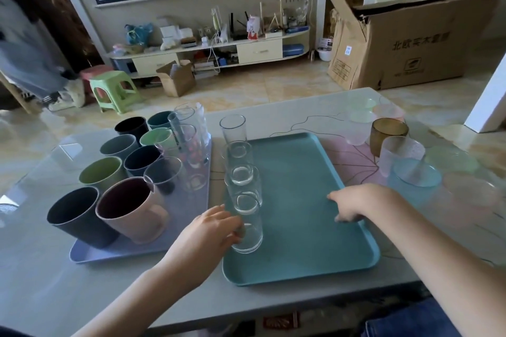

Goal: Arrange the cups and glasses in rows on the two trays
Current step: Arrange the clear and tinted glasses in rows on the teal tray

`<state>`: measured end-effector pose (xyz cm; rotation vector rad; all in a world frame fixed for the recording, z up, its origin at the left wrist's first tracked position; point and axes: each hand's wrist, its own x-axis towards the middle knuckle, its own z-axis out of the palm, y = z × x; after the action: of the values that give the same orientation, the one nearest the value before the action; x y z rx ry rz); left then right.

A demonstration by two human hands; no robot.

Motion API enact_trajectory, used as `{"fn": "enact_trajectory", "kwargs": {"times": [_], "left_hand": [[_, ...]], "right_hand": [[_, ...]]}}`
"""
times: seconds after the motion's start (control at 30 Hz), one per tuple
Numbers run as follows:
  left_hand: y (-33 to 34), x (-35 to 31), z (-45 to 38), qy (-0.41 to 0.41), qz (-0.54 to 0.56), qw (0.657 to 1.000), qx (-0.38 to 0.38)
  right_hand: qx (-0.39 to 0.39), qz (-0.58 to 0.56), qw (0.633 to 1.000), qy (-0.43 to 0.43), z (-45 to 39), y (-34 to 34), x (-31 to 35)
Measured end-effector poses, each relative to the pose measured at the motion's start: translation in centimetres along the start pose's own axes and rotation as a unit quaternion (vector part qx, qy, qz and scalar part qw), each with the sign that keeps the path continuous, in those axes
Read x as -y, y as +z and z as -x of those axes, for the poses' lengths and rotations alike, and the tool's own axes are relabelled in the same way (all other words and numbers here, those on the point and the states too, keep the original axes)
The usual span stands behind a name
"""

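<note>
Head view: left hand (212,230) has fingers curled round the nearest clear glass (247,223), which stands upright at the near end of a row of four clear glasses along the left edge of the teal tray (301,227). Right hand (353,204) rests on the tray's right rim, fingers bent downward, gripping nothing that I can see. Lilac tray (115,253) to the left holds coloured cups and more glasses. Loose tumblers stand on the table (295,115) to the right.

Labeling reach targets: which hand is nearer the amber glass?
Right. The right hand rests on the teal tray's right edge, below and left of the amber glass. The left hand is across the tray, holding a clear glass at its left edge.
</note>
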<state>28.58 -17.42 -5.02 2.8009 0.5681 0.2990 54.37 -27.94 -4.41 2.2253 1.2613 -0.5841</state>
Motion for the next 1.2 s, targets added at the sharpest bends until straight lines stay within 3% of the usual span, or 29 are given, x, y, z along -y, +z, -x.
{"fn": "enact_trajectory", "kwargs": {"times": [0.2,0.3,0.47,0.57,0.67,0.83,0.97,1.07,1.2], "left_hand": [[-1.2,-0.2,-0.9,-0.034,0.023,0.997,0.064],[-3.2,-0.5,-2.0,-0.043,0.105,0.992,0.052],[-5.5,-2.8,-7.5,-0.029,0.18,0.982,-0.057],[-4.9,-4.7,-13.2,0.0,0.182,0.981,-0.074],[-2.4,-6.2,-19.8,0.022,0.147,0.987,-0.06],[3.0,-7.8,-27.8,0.036,0.031,0.999,-0.001],[6.3,-8.9,-32.5,0.081,-0.085,0.993,-0.012],[8.3,-9.1,-35.0,0.097,-0.107,0.99,-0.012],[10.0,-8.9,-36.2,0.086,-0.095,0.991,-0.037]], "right_hand": [[-0.004,-0.008,1.0,0.011,-0.3,-0.3,-0.3],[-0.108,-0.098,0.989,0.037,-0.3,-0.8,-1.1],[-0.352,-0.217,0.904,0.11,1.3,-2.3,-4.8],[-0.433,-0.27,0.845,0.164,1.9,-2.1,-7.4],[-0.433,-0.285,0.833,0.193,1.7,-1.8,-8.8],[-0.347,-0.272,0.858,0.264,-0.7,-1.8,-9.9],[-0.303,-0.257,0.878,0.265,-2.6,-2.1,-10.6],[-0.258,-0.22,0.904,0.26,-3.4,-2.2,-10.8],[-0.248,-0.216,0.911,0.25,-3.8,-2.4,-10.8]]}}
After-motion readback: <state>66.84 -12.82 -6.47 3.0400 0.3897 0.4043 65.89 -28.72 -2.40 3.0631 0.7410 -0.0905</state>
